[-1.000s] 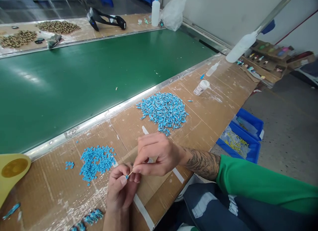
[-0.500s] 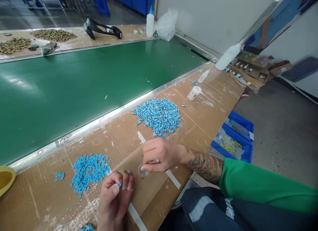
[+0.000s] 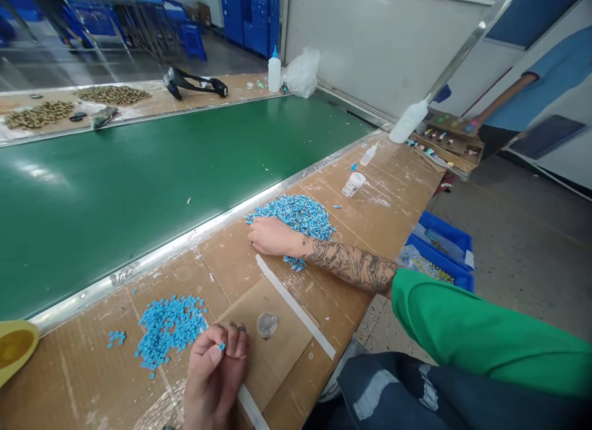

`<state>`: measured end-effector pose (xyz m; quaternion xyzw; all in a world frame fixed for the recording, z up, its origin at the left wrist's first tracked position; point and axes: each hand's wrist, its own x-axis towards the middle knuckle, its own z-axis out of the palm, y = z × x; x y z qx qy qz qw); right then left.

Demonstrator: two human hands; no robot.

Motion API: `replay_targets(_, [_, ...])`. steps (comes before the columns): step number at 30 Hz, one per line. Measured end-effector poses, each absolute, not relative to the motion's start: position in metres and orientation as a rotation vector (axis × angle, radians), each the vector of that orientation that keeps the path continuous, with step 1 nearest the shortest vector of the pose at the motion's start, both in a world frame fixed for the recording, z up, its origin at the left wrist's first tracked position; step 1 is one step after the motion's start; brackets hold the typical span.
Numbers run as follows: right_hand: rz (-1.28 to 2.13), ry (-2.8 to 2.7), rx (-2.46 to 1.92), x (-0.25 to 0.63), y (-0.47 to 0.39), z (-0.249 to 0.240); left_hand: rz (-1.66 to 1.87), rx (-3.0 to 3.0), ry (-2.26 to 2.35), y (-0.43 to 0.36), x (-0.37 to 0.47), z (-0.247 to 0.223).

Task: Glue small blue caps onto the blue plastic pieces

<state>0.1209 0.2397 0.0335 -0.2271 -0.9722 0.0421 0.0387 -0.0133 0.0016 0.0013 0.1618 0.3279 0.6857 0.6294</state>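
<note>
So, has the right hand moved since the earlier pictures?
Yes: the right hand has moved away from the clear dish, forward to the larger blue pile.

small blue ring [image 3: 222, 347] pinched, blue pieces [image 3: 308, 215] heaped

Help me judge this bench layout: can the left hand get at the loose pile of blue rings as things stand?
Probably yes: the left hand is right beside the pile of blue rings, with nothing standing between. However, its thumb and finger already pinch a small blue piece.
</note>
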Motion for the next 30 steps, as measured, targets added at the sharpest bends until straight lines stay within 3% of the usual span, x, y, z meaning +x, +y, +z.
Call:
replay_targets(11, [0.54,-2.799,-0.569,0.13,0.186,0.031,1.572,0.37,0.71,0.003,-0.011,0.007])
replay_targets(17, [1.452,-2.178,-0.354,0.135,0.136,0.05,1.563,0.394,0.685,0.003,-0.012,0.006])
replay_targets(24, [1.962,-1.653,-0.462,0.128,0.105,0.06,1.646,0.521,0.8,0.003,-0.01,0.007])
replay_targets(30, [2.025,-1.509,-0.505,0.128,0.098,0.061,1.861,0.706,1.006,0.0,-0.007,0.006])
